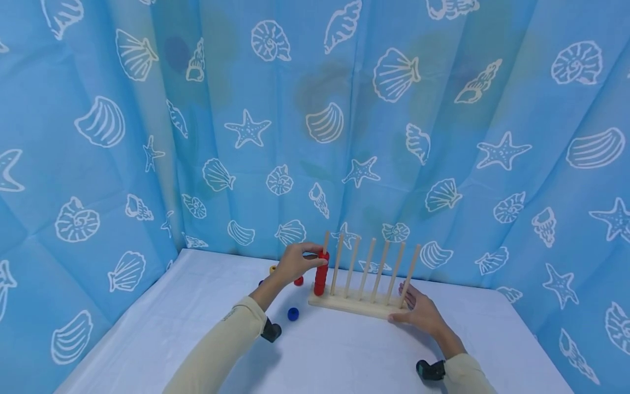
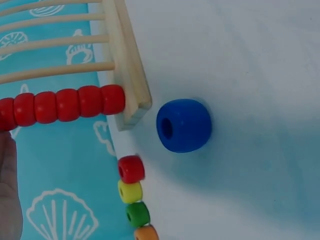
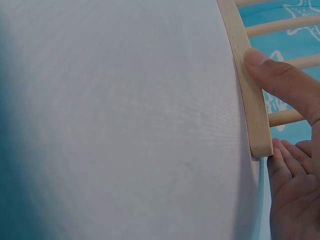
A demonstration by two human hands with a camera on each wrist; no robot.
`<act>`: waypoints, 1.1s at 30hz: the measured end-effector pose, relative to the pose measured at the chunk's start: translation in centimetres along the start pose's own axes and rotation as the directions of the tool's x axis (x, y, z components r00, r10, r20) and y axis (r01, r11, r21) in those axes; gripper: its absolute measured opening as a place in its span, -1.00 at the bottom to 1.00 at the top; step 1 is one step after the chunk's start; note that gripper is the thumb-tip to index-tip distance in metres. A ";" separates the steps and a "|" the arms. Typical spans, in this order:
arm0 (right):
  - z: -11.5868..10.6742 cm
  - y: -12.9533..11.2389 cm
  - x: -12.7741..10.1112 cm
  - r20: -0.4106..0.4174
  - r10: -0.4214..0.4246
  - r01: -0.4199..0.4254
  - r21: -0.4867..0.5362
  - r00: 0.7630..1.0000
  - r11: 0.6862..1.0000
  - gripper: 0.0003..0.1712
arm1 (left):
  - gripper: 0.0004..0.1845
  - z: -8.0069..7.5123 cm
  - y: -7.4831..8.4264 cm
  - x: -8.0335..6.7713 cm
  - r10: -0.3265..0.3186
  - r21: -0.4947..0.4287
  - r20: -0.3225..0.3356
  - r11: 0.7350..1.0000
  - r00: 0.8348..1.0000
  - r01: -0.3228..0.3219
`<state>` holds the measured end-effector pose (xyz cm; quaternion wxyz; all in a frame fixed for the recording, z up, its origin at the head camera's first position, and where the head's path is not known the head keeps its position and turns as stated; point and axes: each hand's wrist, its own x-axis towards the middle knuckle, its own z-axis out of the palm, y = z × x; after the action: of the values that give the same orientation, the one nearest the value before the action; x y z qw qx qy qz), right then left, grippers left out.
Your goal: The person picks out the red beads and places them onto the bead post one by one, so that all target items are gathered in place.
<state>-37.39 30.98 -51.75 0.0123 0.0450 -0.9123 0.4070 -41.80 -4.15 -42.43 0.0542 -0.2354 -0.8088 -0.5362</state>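
Note:
A wooden rack (image 1: 355, 304) with several upright pegs stands on the white table. On its leftmost peg sits a stack of red beads (image 1: 321, 275), seen side-on in the left wrist view as red beads (image 2: 65, 105) against the rack base (image 2: 127, 65). My left hand (image 1: 315, 255) pinches the top red bead of that stack. My right hand (image 1: 401, 306) grips the rack's right end; its thumb (image 3: 280, 80) lies on top of the base (image 3: 247, 85) and its fingers (image 3: 285, 170) curl round the end.
A blue bead (image 1: 293, 313) (image 2: 184, 125) lies loose on the table left of the rack. Behind it lie a red bead (image 2: 131, 169), a yellow bead (image 2: 130, 191), a green bead (image 2: 137, 213) and an orange bead (image 2: 146, 233). A blue shell-print curtain (image 1: 315, 137) closes off the table.

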 end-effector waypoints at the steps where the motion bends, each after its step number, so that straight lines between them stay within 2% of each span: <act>1: 0.0 -0.1 0.0 -0.001 0.006 -0.006 -0.004 1.000 1.000 0.32 | -0.57 -0.1 -0.1 0.0 0.007 0.001 0.003 1.000 1.000 -0.007; 6: 0.0 -0.3 0.0 0.000 0.010 -0.010 -0.015 1.000 1.000 0.32 | -0.46 -0.9 -0.9 -0.3 0.051 0.054 0.009 0.997 0.999 -0.051; 12: 0.0 -0.2 0.0 -0.010 0.012 -0.012 -0.021 1.000 1.000 0.31 | -0.57 -2.2 -2.4 -1.0 0.025 0.161 -0.046 0.987 0.999 -0.017; 15: 0.0 -0.1 0.0 -0.012 0.008 -0.009 -0.020 1.000 1.000 0.31 | -0.62 -2.4 -3.8 -1.4 0.013 0.205 -0.063 0.979 0.998 0.001; 20: 0.1 0.0 -0.1 -0.008 0.006 -0.006 -0.015 1.000 1.000 0.30 | -0.60 -2.3 -5.9 -1.8 -0.024 0.218 -0.075 0.975 0.997 0.040; 27: 0.0 0.0 -0.1 -0.015 0.007 -0.008 -0.027 1.000 1.000 0.31 | -0.65 -1.6 -7.4 -2.4 -0.129 0.215 -0.081 0.966 0.988 0.143; 33: 0.0 0.0 0.0 -0.012 0.003 -0.003 -0.015 1.000 1.000 0.32 | -0.65 -1.3 -8.3 -2.8 -0.133 0.245 -0.103 0.957 0.986 0.155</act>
<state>-37.42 30.99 -51.77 0.0175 0.0409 -0.9153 0.4004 -43.17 -8.84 -49.87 0.0791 -0.1439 -0.8823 -0.4412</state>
